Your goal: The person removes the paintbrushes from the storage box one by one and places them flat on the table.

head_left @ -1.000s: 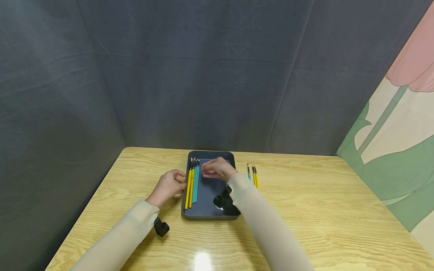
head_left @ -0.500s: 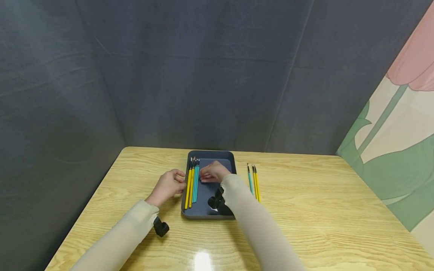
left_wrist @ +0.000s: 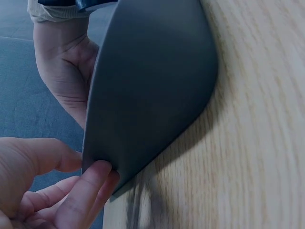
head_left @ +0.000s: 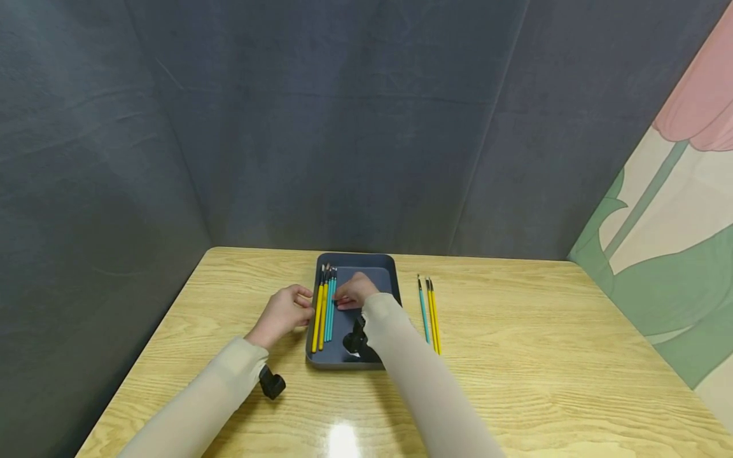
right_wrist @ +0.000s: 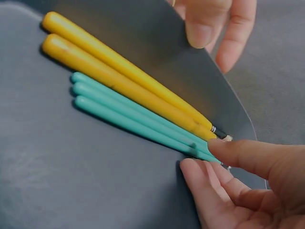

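In the head view, a dark grey tray on the table holds two yellow paintbrushes and three teal paintbrushes, side by side along its left wall. My left hand holds the tray's left wall, thumb over the rim and fingertips against the outside. Inside the tray, my right hand has its thumb and index finger around the teal brushes close to their bristle ends. The right wrist view shows the thumb lying on the teal handles, which partly covers the tips.
Right of the tray, one teal paintbrush and two yellow paintbrushes lie on the wooden table. A dark grey cloth hangs behind the table.
My right hand has moved left and slightly down within the tray, up to the teal brushes. The left hand stays at the tray's wall.
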Action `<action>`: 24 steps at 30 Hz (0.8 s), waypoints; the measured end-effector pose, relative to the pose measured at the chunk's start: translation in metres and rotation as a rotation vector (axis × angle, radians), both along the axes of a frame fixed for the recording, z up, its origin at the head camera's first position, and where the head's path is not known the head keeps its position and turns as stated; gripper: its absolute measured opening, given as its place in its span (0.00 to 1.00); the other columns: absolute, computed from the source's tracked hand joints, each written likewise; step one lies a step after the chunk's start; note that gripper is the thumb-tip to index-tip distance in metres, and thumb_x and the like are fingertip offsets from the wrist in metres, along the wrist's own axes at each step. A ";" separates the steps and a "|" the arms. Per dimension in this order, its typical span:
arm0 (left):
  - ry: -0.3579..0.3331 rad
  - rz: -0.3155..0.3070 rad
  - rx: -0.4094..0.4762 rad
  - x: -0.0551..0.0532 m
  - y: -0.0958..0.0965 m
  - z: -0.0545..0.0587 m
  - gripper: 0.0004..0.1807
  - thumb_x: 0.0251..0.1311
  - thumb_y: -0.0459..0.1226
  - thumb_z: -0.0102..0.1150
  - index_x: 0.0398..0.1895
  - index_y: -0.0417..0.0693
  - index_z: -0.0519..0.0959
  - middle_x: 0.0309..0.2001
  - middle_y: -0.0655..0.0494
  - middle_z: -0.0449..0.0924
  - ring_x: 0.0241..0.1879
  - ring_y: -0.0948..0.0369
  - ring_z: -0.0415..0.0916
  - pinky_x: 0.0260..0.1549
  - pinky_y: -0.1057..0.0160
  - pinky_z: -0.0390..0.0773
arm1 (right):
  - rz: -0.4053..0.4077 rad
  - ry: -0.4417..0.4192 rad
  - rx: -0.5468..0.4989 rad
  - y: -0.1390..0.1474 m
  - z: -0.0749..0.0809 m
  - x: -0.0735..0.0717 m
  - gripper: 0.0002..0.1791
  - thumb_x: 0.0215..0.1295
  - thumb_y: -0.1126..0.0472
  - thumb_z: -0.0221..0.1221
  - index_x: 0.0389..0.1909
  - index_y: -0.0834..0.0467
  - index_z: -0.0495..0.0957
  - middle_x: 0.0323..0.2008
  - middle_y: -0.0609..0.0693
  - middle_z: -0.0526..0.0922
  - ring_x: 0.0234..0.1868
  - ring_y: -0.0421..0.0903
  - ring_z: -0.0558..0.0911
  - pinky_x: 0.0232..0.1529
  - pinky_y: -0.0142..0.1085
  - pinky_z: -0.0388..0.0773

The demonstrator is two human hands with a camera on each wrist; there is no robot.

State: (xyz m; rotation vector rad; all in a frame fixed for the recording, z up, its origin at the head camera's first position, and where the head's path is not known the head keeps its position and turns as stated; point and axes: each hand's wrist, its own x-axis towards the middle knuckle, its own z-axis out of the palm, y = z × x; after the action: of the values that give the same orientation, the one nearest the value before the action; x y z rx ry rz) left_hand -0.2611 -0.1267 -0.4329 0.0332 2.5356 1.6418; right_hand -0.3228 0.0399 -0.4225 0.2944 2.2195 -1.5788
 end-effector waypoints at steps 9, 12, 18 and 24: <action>0.001 -0.003 0.005 -0.001 0.000 -0.001 0.19 0.56 0.25 0.58 0.52 0.33 0.74 0.41 0.40 0.79 0.31 0.57 0.82 0.33 0.61 0.87 | -0.043 -0.001 0.063 -0.004 -0.011 -0.011 0.11 0.51 0.75 0.67 0.35 0.71 0.78 0.22 0.55 0.77 0.19 0.45 0.81 0.25 0.34 0.85; 0.002 -0.004 0.006 0.000 0.000 -0.001 0.19 0.56 0.25 0.58 0.53 0.33 0.74 0.41 0.39 0.79 0.31 0.57 0.82 0.33 0.61 0.87 | -0.055 -0.011 0.076 -0.005 -0.013 -0.014 0.10 0.50 0.75 0.68 0.33 0.70 0.79 0.22 0.55 0.78 0.18 0.45 0.81 0.24 0.34 0.85; 0.000 -0.003 0.001 -0.002 0.000 -0.002 0.19 0.56 0.25 0.59 0.52 0.33 0.74 0.41 0.40 0.79 0.31 0.57 0.82 0.33 0.61 0.87 | -0.076 -0.006 0.085 -0.005 -0.017 -0.017 0.10 0.48 0.76 0.69 0.32 0.69 0.78 0.23 0.56 0.79 0.18 0.45 0.81 0.24 0.34 0.85; 0.002 -0.006 0.000 -0.002 -0.001 -0.002 0.18 0.56 0.26 0.58 0.52 0.34 0.74 0.41 0.40 0.79 0.31 0.58 0.82 0.33 0.61 0.87 | -0.087 0.004 0.114 -0.008 -0.018 -0.018 0.11 0.47 0.76 0.69 0.32 0.70 0.79 0.25 0.57 0.79 0.18 0.46 0.81 0.23 0.35 0.85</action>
State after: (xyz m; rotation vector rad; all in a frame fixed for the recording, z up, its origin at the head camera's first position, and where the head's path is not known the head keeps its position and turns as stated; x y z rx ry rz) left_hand -0.2631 -0.1277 -0.4350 0.0432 2.5346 1.6403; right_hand -0.3410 0.0323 -0.4405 0.4264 2.3335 -1.5000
